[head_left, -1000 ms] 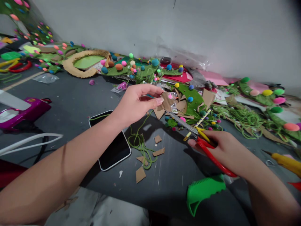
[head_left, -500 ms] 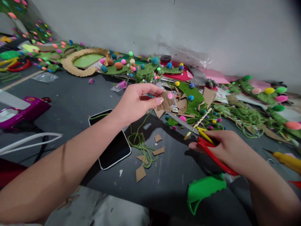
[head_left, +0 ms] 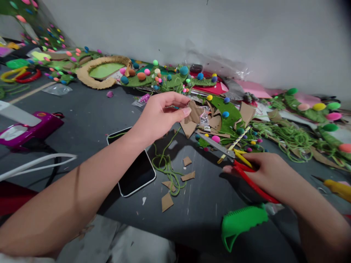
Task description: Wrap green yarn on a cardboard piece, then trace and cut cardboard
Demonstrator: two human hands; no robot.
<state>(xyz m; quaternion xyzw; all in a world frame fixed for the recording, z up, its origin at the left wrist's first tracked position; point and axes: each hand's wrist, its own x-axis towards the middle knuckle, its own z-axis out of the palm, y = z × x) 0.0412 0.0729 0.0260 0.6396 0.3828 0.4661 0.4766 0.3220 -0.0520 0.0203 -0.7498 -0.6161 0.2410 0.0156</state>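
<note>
My left hand pinches a small brown cardboard piece with a wavy outline between thumb and fingers, above the dark table. In my right hand is a pair of scissors with red and yellow handles, fingers wrapped through the loops. The blades look nearly closed and point up and left, their tips just below and apart from the cardboard piece. Under my left wrist lies a phone with a dark screen. Green yarn and cardboard scraps lie between my hands.
Green felt pieces with coloured pompoms line the wall, with a brown ring at left. A green toothed tool lies at the front edge, a yellow-handled pointed tool at right. A purple device stands at left.
The cardboard piece and the scissor tips have drawn slightly apart, and more of the piece's wavy outline shows. The whole view has shifted a little. Both hands keep their holds.
</note>
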